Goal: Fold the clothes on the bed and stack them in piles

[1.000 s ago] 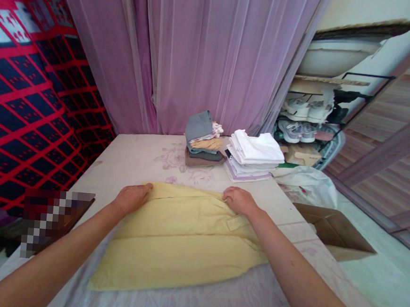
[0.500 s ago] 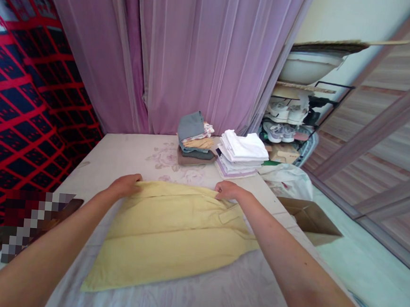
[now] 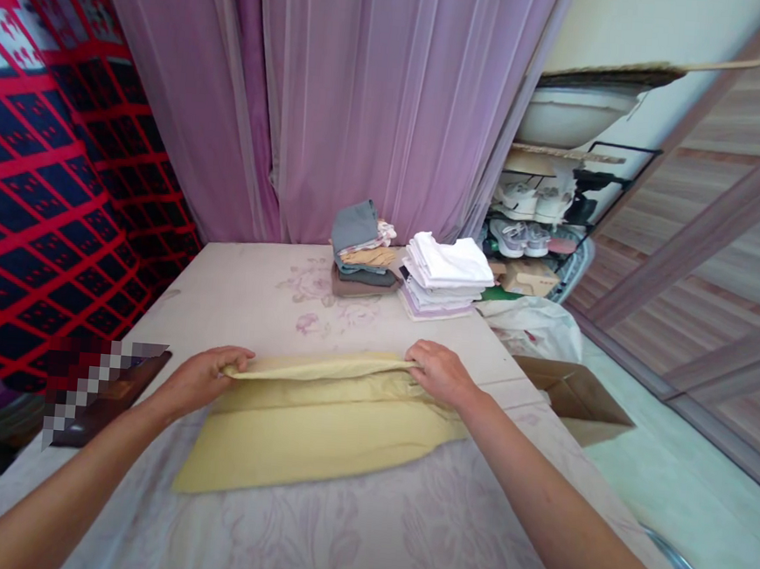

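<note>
A yellow garment [image 3: 315,437] lies spread in front of me on the bed cover [image 3: 347,536], with a crease running across it. Its far edge is lifted and bent over toward me. My left hand [image 3: 210,375] is closed on the far left corner of that edge, fingers pinching the fabric. At the far right corner, my right hand [image 3: 440,373] grips the same edge, its fingertips partly hidden by the cloth. Whether the garment is a shirt or something else I cannot tell.
Beyond the garment stand a stack of dark and coloured folded clothes [image 3: 360,252] and a stack of white folded clothes [image 3: 447,272]. A purple curtain [image 3: 368,99] hangs behind. To the right are a cardboard box [image 3: 582,397] and a shoe rack [image 3: 597,196].
Both hands have drawn the garment's far edge up and toward me, folding it over. The far edge lay nearly flat before. The camera view has shifted slightly.
</note>
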The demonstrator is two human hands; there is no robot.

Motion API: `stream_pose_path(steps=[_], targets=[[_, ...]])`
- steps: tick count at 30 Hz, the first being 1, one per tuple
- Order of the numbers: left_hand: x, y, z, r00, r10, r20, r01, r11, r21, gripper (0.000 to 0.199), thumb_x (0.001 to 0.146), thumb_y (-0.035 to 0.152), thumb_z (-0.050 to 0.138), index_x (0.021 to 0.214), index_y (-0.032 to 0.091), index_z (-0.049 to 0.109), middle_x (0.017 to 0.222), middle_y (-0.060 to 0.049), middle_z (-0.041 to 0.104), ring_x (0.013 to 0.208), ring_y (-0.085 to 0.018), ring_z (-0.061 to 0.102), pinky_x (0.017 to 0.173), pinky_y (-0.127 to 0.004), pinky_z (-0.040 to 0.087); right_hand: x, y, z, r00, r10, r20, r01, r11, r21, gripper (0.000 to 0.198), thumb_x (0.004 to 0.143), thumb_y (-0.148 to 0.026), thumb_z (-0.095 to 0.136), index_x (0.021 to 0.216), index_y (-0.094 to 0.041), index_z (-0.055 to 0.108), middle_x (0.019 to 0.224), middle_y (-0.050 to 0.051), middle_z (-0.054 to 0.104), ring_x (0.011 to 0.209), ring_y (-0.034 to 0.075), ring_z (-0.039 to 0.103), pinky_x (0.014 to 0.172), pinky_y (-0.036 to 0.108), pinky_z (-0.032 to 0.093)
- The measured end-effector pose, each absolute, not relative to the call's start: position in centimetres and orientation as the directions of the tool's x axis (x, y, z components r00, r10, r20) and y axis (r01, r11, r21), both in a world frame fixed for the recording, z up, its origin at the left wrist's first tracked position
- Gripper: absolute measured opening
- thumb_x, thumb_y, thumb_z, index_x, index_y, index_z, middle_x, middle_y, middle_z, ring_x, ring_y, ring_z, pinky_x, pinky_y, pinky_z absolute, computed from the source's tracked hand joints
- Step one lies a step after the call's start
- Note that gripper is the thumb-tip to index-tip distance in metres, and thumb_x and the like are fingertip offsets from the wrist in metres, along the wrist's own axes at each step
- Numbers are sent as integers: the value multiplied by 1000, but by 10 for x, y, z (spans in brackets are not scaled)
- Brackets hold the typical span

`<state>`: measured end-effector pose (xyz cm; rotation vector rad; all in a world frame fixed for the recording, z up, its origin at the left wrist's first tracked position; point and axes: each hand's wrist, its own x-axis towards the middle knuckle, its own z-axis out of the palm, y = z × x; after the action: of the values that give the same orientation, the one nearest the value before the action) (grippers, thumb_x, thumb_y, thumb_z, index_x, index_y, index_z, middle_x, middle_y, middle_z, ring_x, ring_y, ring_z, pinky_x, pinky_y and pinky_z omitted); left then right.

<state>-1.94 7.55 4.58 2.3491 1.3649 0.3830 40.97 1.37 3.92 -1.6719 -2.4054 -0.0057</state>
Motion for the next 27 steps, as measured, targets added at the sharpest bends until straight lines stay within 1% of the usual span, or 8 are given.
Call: stream_pose_path(steps=[5,11,15,18,20,22,24,27], targets=[[-23,57,24,506,862,23,782,-470,410,28,56,12,39,76,24,55,115,1,67,112,-17,58,97,-29,42,410,-4,28,-378,908,180,896,408,-176,17,72,-10,52,83,-20,60,89,3,62,87,17,53,78,27,36],[-26,47,20,502,864,-24,814,-464,349,26,60,9,38,73,23,55,118,0,66,116,-17,56,98,-30,42,417,-12,25,-397,905,152,843,425,-329,18,74,-15,54,87,-22,65,97,3,68,96,17,58,88,30,39],[-26,45,19,482,876,-25,814,-438,381,22,62,13,38,72,23,54,117,-1,67,112,-17,59,95,-31,44,430,-8,28,-383,918,99,830,389,-399,41,68,-10,55,105,-23,65,111,4,67,101,18,60,90,29,42],[-25,47,19,474,880,-33,801,-416,431,18,62,16,38,71,23,52,114,-1,68,107,-17,61,91,-29,46,435,-3,32,-405,911,78,855,407,-322,51,67,-7,54,114,-24,62,113,5,66,104,18,59,92,30,40],[-25,49,18,466,884,-28,800,-407,441,17,62,18,38,71,23,52,113,-1,69,106,-18,62,90,-29,47,434,-1,33,-443,895,59,862,443,-248,45,69,-8,56,110,-24,63,107,4,68,102,18,59,93,31,37],[-26,52,17,458,889,-12,800,-407,440,18,63,21,39,73,23,54,112,-2,69,104,-19,63,89,-30,48,431,1,33,-435,899,44,882,436,-182,32,73,-10,56,101,-23,66,97,4,69,96,18,59,89,30,37],[-29,54,17,450,893,28,795,-415,443,21,65,23,40,78,23,56,111,-3,69,102,-20,64,88,-30,49,427,2,31,-367,927,79,920,374,-118,25,75,-9,53,93,-21,66,91,5,67,90,18,59,84,29,38],[-36,57,16,447,887,115,785,-451,425,24,64,23,40,83,23,56,110,-3,70,103,-20,64,90,-30,49,422,1,26,-250,951,184,965,260,-28,26,76,-5,48,91,-17,65,89,8,65,89,20,56,79,28,39]])
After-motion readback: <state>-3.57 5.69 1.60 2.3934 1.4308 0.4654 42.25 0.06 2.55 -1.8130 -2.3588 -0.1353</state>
